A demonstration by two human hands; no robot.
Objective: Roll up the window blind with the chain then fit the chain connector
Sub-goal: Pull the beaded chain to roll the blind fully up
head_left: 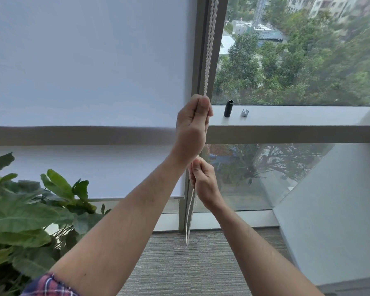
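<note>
A white roller blind covers the left window, its bottom bar low near the floor. A white bead chain hangs along the grey window post. My left hand is closed around the chain at sill height. My right hand grips the same chain just below it. The chain's loose tail dangles toward the carpet. On the sill to the right stand a black cylinder and a small silver clip-like piece, both apart from my hands.
A large leafy plant fills the lower left beside my left arm. A grey horizontal window rail crosses at hand height. Grey carpet lies below. A white angled panel stands at the right.
</note>
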